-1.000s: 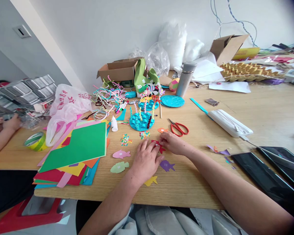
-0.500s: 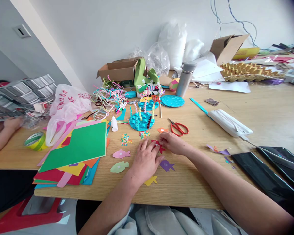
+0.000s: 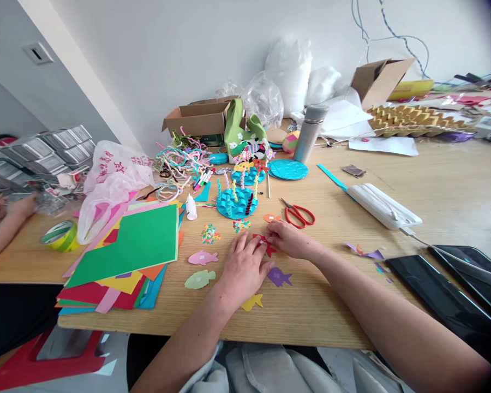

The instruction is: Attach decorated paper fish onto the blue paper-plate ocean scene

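Note:
My left hand (image 3: 241, 270) lies palm down with its fingers stretched out, their tips at the left edge of a red paper fish (image 3: 270, 250). Bent fingers of my right hand (image 3: 288, 239) close at the fish's right side, where a small white square shows; the fingertips are partly hidden. Around them lie an orange fish (image 3: 271, 218), a purple fish (image 3: 280, 277), a yellow fish (image 3: 252, 303) partly under my left wrist, a pink fish (image 3: 203, 257) and a light green fish (image 3: 199, 279). Two speckled fish shapes, one a multicoloured fish (image 3: 208, 234), rest farther back.
Red-handled scissors (image 3: 298, 215) lie beyond my right hand. A blue egg-carton piece (image 3: 237, 204) with upright twisted stems stands behind the fish, near a white glue bottle (image 3: 191, 207). Coloured paper (image 3: 147, 234) is piled left; a power bank (image 3: 384, 204) sits right. Another person's hand (image 3: 22, 206) shows far left.

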Action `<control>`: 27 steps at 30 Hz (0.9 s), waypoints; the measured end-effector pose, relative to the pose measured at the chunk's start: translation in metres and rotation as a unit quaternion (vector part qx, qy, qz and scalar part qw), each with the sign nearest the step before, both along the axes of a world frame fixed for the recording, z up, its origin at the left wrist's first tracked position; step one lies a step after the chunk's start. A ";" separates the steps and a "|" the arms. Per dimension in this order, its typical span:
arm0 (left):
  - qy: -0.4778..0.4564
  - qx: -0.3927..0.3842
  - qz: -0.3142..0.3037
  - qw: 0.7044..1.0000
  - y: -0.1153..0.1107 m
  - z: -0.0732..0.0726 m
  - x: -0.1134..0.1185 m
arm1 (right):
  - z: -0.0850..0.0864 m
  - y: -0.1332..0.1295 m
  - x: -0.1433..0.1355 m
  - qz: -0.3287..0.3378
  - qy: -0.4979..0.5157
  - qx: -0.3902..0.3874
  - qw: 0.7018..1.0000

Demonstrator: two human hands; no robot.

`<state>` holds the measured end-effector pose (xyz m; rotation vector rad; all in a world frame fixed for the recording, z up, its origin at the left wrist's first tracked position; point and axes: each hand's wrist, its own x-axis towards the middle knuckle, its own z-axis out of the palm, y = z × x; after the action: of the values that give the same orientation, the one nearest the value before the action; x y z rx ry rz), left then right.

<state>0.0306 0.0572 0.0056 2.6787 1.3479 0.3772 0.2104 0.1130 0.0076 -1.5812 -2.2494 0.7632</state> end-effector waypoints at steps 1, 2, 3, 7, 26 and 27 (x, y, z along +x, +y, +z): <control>0.001 -0.002 0.000 1.000 0.000 0.000 0.000 | 0.000 0.000 0.000 0.001 0.002 -0.002 1.000; 0.003 -0.004 0.000 1.000 0.000 0.001 0.000 | 0.001 0.000 0.000 0.002 0.005 -0.005 1.000; 0.004 -0.005 0.001 1.000 0.000 0.001 0.000 | 0.001 0.000 0.000 0.003 0.007 -0.007 1.000; 0.004 -0.007 0.001 1.000 0.000 0.002 0.001 | 0.001 0.000 0.000 0.003 0.009 -0.001 1.000; -0.012 -0.019 -0.001 1.000 0.001 0.004 -0.001 | -0.003 0.005 0.009 0.060 0.040 -0.020 0.997; -0.013 -0.018 -0.001 1.000 0.002 0.004 -0.001 | -0.003 0.006 0.010 0.066 0.038 -0.020 0.997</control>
<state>0.0296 0.0588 0.0094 2.6363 1.3326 0.3843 0.2200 0.1186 0.0044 -1.4056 -2.3147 0.8922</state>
